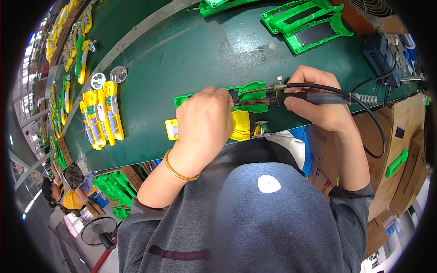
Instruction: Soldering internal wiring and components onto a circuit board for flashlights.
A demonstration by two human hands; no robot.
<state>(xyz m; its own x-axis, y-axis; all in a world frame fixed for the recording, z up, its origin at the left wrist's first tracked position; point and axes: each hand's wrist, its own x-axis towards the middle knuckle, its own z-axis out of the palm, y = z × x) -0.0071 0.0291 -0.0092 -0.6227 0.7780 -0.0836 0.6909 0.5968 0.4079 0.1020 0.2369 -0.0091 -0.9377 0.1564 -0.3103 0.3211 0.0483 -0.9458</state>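
My right hand (325, 102) is closed round the dark handle of a soldering iron (314, 98), which has a thin bent metal tube fixed beside its tip. The iron points left over a green plastic shell (255, 87) lying on the bench. My left hand (205, 118) bends over the left part of that shell, fingers pressed together; what they pinch is hidden beneath them. Its tip end lies close to the left fingertips, and the exact contact cannot be seen. Nearer me, partly under my left wrist, lies a yellow plastic shell (240, 125) with fine wires at its right end.
Several yellow shells with cells (101, 118) and round reflectors (119, 74) lie to the left. Green shells with black panels (314, 34) lie at the far right. A blue control box (381, 59) stands right, its cable looping past my right forearm. Cardboard boxes (378, 159) stand beside the bench.
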